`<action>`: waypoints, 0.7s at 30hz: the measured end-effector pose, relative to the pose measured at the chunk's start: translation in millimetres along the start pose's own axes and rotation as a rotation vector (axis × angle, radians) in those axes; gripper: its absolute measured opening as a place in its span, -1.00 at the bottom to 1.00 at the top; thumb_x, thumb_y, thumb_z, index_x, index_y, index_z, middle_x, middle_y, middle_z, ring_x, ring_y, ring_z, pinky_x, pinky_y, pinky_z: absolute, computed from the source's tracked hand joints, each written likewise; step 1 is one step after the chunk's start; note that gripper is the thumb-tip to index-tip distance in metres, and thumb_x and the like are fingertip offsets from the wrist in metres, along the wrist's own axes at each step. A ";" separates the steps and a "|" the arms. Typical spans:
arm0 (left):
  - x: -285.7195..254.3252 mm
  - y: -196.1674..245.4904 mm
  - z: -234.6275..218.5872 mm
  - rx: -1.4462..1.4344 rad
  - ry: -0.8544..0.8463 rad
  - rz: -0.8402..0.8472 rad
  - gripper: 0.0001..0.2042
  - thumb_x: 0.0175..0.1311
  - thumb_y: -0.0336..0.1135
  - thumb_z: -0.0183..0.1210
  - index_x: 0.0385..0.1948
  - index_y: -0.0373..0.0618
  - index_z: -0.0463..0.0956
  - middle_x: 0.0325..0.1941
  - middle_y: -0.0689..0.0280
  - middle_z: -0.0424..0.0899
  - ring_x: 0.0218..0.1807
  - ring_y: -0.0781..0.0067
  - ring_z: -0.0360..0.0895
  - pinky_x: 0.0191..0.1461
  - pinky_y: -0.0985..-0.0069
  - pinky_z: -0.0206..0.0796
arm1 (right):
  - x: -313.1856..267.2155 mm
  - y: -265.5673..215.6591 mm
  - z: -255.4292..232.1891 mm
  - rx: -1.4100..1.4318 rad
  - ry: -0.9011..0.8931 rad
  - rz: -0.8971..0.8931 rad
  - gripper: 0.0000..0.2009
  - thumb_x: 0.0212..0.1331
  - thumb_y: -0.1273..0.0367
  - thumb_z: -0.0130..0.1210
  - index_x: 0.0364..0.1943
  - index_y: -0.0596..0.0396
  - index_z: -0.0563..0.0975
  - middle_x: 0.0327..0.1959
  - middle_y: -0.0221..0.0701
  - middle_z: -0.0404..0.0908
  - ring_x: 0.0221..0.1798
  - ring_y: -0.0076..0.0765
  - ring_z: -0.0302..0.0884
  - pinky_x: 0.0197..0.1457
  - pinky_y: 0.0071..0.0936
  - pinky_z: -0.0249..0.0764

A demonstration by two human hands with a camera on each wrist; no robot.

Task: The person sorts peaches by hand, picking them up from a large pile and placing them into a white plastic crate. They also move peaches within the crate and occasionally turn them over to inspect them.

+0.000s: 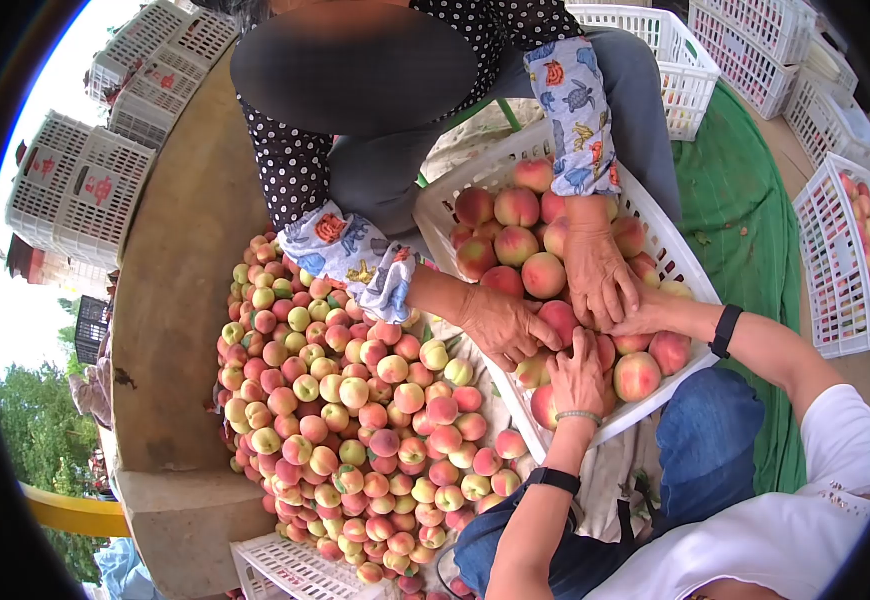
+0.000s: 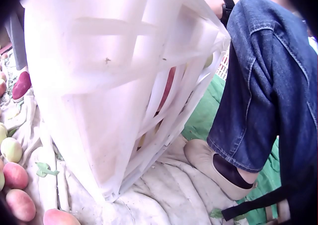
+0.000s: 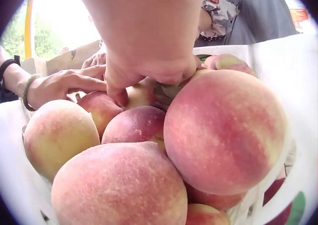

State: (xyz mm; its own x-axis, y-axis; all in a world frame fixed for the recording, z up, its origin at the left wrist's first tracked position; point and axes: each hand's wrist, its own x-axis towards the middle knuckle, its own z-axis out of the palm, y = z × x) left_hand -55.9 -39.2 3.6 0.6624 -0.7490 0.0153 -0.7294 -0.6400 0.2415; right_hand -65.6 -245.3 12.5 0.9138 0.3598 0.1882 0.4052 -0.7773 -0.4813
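Peaches (image 1: 544,275) (image 3: 119,185) fill a white crate (image 1: 690,262) (image 2: 99,91). My left hand (image 1: 577,382) (image 3: 58,88), with a bracelet at the wrist, rests its outstretched fingers on a peach (image 3: 99,108) near the crate's near side. Over the peaches to its right, my right hand (image 1: 647,312) (image 3: 149,56) points its fingers down; its fingertips are partly hidden, and I cannot tell whether they hold anything. Another person's two hands (image 1: 600,270) reach into the same crate, close beside mine. The left wrist view shows the crate's outer wall but not my left hand.
A large heap of loose peaches (image 1: 355,400) lies left of the crate. Behind it sits the other person in patterned sleeves (image 1: 577,110). Stacked white crates (image 1: 80,190) stand at the far left, others (image 1: 755,60) at the back right. A peach-filled crate (image 1: 835,265) stands right, past green cloth (image 1: 740,200).
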 end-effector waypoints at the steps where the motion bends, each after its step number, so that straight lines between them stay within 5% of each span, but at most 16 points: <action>1: -0.6 -1.3 2.2 0.016 -0.007 0.006 -0.41 0.05 -0.20 0.21 0.20 -0.13 0.34 0.28 0.23 0.19 -0.13 0.19 0.44 -0.01 0.28 0.19 | 0.6 4.6 4.4 0.003 -0.002 -0.001 -0.67 0.21 0.16 0.00 0.01 -0.06 0.45 0.06 -0.31 0.47 0.27 -0.19 0.30 0.36 -0.10 0.22; 3: -2.0 -1.4 0.6 0.008 0.003 0.009 -0.41 0.06 -0.20 0.21 0.20 -0.12 0.33 0.31 0.23 0.17 -0.12 0.18 0.44 0.01 0.28 0.19 | 4.8 13.9 10.5 -0.707 0.026 -0.348 -0.65 0.19 0.16 0.01 0.01 -0.02 0.45 0.09 -0.29 0.45 0.28 -0.17 0.29 0.37 0.03 0.16; 4: -2.4 -0.5 -0.8 0.000 0.014 0.015 -0.41 0.06 -0.20 0.20 0.20 -0.12 0.33 0.33 0.22 0.15 -0.11 0.18 0.44 0.03 0.28 0.19 | 1.9 15.3 13.7 -0.706 0.024 -0.348 -0.65 0.19 0.16 0.01 0.01 -0.02 0.45 0.09 -0.29 0.45 0.28 -0.17 0.29 0.37 0.03 0.16; 6: -2.2 1.9 -4.3 -0.001 -0.007 -0.004 -0.42 0.07 -0.21 0.20 0.20 -0.11 0.33 0.34 0.22 0.15 -0.11 0.18 0.44 0.04 0.28 0.19 | 0.2 7.5 9.9 -0.007 -0.036 0.060 -0.63 0.16 0.16 0.03 0.01 -0.01 0.44 0.09 -0.29 0.45 0.28 -0.13 0.29 0.37 0.14 0.11; 11: -2.7 1.5 0.5 -0.008 0.024 -0.008 -0.43 0.07 -0.20 0.20 0.19 -0.07 0.33 0.40 0.17 0.08 -0.10 0.18 0.45 0.07 0.28 0.20 | -5.7 16.5 19.7 -0.102 0.034 0.000 -0.62 0.11 0.14 0.07 -0.01 -0.05 0.47 0.05 -0.30 0.48 0.25 -0.08 0.31 0.36 0.17 0.11; 16: -1.4 2.8 -0.2 0.005 0.023 -0.059 -0.43 0.09 -0.15 0.22 0.19 -0.05 0.33 0.53 -0.06 -0.19 -0.11 0.19 0.47 0.09 0.34 0.22 | -8.5 16.6 19.2 -0.115 0.003 0.024 -0.63 0.06 0.14 0.10 -0.05 -0.04 0.50 0.02 -0.31 0.51 0.21 -0.06 0.33 0.35 0.18 0.12; 21: -2.5 2.2 2.4 0.023 0.061 -0.040 -0.44 0.11 -0.16 0.22 0.19 -0.05 0.33 0.52 -0.11 -0.18 -0.12 0.22 0.47 0.09 0.36 0.21 | -2.8 11.5 16.5 -0.195 0.048 -0.016 -0.61 0.03 0.13 0.13 -0.05 -0.04 0.50 0.02 -0.29 0.51 0.20 -0.06 0.35 0.34 0.17 0.14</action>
State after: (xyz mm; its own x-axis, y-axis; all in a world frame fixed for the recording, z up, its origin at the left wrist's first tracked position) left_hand -59.6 -39.2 1.8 0.6999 -0.7113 0.0649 -0.7052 -0.6738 0.2206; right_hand -64.0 -246.8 -7.7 0.9056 0.3516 0.2371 0.4129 -0.8585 -0.3041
